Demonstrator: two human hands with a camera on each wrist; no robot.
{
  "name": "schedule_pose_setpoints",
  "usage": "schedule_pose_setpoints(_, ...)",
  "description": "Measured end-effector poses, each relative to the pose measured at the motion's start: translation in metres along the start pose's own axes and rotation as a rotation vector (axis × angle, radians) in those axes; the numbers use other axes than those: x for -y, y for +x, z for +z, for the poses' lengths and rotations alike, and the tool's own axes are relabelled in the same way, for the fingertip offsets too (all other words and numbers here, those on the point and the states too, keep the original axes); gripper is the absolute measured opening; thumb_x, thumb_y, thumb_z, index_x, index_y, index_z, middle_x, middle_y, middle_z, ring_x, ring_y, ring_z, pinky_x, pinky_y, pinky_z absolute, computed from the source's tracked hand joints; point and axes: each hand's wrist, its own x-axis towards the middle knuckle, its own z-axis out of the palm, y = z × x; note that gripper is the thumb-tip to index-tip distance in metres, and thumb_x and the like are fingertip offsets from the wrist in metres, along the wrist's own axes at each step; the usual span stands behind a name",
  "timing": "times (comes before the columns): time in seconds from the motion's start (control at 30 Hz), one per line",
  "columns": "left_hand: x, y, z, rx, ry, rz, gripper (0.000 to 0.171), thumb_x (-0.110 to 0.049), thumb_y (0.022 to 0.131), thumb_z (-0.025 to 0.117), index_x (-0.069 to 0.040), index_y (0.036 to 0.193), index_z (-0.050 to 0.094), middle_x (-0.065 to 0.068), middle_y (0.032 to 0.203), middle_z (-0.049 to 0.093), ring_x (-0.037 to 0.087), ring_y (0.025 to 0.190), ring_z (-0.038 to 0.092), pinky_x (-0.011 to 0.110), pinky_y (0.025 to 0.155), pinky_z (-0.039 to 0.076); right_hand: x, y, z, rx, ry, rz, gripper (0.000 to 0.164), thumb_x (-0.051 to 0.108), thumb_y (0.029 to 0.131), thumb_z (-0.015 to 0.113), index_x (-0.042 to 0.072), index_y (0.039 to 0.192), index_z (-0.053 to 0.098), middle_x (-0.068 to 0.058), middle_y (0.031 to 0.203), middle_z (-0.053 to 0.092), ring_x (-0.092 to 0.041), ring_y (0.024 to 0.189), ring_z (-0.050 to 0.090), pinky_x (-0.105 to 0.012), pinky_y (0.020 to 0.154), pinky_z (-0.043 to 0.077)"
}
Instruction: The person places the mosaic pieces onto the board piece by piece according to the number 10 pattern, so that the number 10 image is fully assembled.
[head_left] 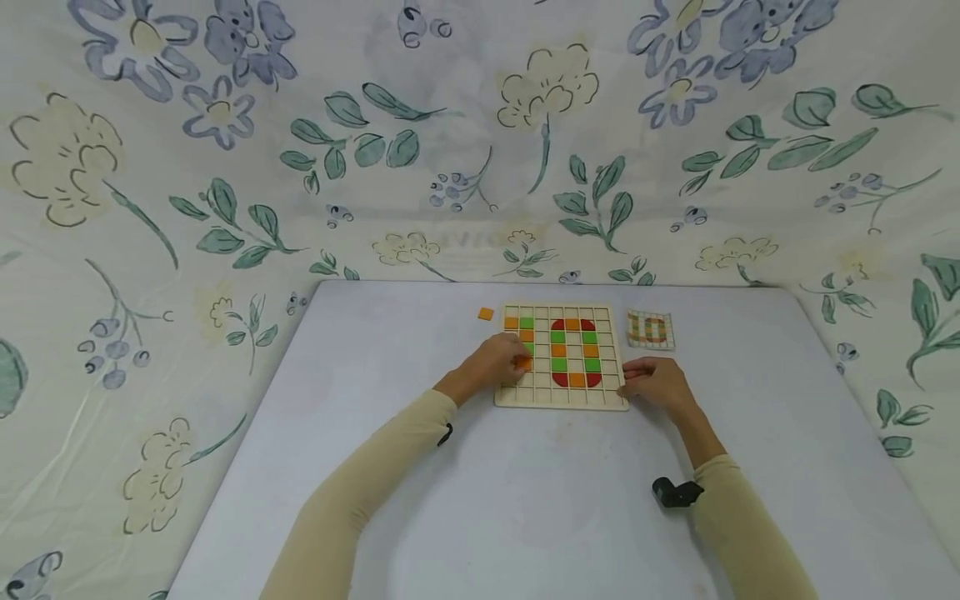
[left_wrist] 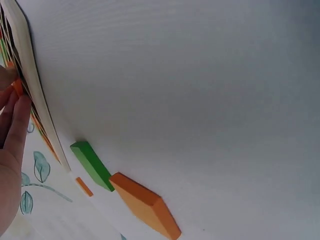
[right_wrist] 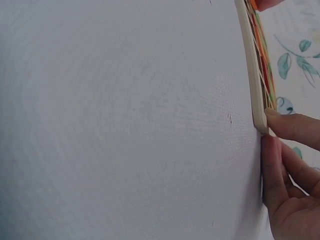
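Observation:
A square wooden grid board (head_left: 558, 401) lies on the table, with a ring of red, orange and green tiles on its right half. More orange and green tiles sit in its left columns. Over those columns my left hand (head_left: 495, 360) pinches an orange tile (left_wrist: 18, 87) between thumb and fingers, at the board's surface. My right hand (head_left: 662, 385) grips the board's near right corner, thumb on the rim and fingers against the side, as the right wrist view shows. Part of the left columns is hidden behind the left hand.
A small patterned card (head_left: 650, 330) lies right of the board. Left of the board, the left wrist view shows a loose green tile (left_wrist: 93, 165), an orange tile (left_wrist: 142, 204) and a farther orange tile (left_wrist: 84, 187). A floral cloth (head_left: 450, 125) hangs behind the white table (head_left: 480, 517).

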Motion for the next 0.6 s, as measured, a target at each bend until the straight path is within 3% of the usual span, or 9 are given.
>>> schedule_pose_setpoints(0.2, -0.002, 0.001, -0.0022, 0.013, -0.029, -0.015, 0.02, -0.013, 0.088, 0.073, -0.004, 0.105, 0.075, 0.004, 0.098, 0.067, 0.016, 0.091, 0.059, 0.026, 0.082, 0.049, 0.0002, -0.0005, 0.0001, -0.003, -0.001, 0.0, 0.048, 0.011, 0.073, 0.081, -0.003, 0.116, 0.065, -0.01, 0.099, 0.069, -0.019, 0.085, 0.064, -0.027, 0.075, 0.048)
schedule_pose_setpoints(0.6, -0.0007, 0.0022, 0.0021, -0.028, -0.027, -0.007, 0.011, -0.011, 0.084, 0.075, -0.005, 0.093, 0.078, 0.002, 0.088, 0.066, 0.015, 0.084, 0.061, 0.024, 0.077, 0.05, 0.0009, -0.0015, 0.0015, 0.003, -0.006, 0.019, 0.046, 0.013, 0.074, 0.08, -0.001, 0.115, 0.066, -0.011, 0.099, 0.068, -0.021, 0.087, 0.062, -0.029, 0.077, 0.046)
